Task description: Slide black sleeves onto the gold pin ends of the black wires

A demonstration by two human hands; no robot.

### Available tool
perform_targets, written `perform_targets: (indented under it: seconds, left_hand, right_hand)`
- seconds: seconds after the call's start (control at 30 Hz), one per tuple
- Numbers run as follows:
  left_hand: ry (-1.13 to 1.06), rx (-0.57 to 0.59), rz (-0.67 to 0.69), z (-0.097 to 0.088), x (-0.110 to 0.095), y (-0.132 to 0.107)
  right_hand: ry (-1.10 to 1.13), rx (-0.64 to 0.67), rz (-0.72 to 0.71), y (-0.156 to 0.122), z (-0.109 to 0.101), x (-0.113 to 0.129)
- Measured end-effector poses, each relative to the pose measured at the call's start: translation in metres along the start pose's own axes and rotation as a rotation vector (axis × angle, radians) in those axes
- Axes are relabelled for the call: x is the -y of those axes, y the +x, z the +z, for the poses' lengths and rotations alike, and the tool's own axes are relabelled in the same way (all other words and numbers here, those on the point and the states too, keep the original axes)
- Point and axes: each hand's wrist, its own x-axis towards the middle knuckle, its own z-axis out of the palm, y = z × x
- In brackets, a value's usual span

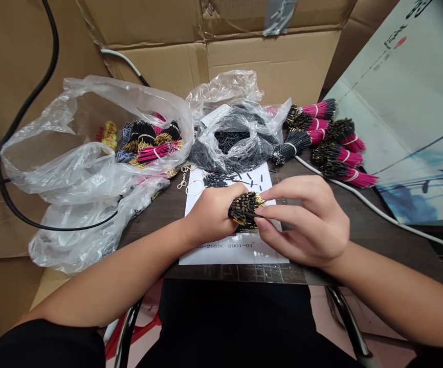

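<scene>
My left hand point(216, 212) is wrapped around a bundle of thin black wires point(245, 209), whose gold terminal tips face up toward me. At the bundle's right side, my right hand point(308, 222) has its thumb and fingers pinched together on a small black sleeve point(258, 214) against the tips. Whether the sleeve sits on a wire is too small to tell. Beneath both hands lies a white printed sheet point(206, 255). Loose short black sleeves point(216, 180) are scattered on its far part, in front of an open clear plastic bag point(229, 143) full of similar pieces.
Tied pink and black wire bundles point(340, 156) are piled at the right, beside a white cable point(359, 191). A large clear bag point(91, 179) on the left holds more bundles. Rubber bands point(183, 176) lie near the sheet. Cardboard walls point(271, 69) enclose the dark table point(156, 214).
</scene>
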Motion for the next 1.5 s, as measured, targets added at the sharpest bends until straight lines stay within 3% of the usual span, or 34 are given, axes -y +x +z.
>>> perform_targets:
  seconds: [0.67, 0.97, 1.2, 1.5]
  left_hand:
    - [0.069, 0.026, -0.013, 0.0, 0.001, -0.001]
    - [0.068, 0.046, -0.074, 0.001, 0.0, 0.001]
    - [-0.13, 0.059, -0.138, 0.001, -0.007, 0.002]
    - [-0.442, 0.17, -0.293, 0.001, -0.016, 0.007]
  right_hand:
    - [0.029, 0.031, -0.01, -0.002, -0.001, 0.003]
    - [-0.159, 0.027, -0.093, -0.004, 0.001, 0.001]
    - [-0.216, 0.013, -0.122, -0.011, 0.006, -0.007]
    - [-0.141, 0.108, -0.148, -0.015, 0.015, -0.01]
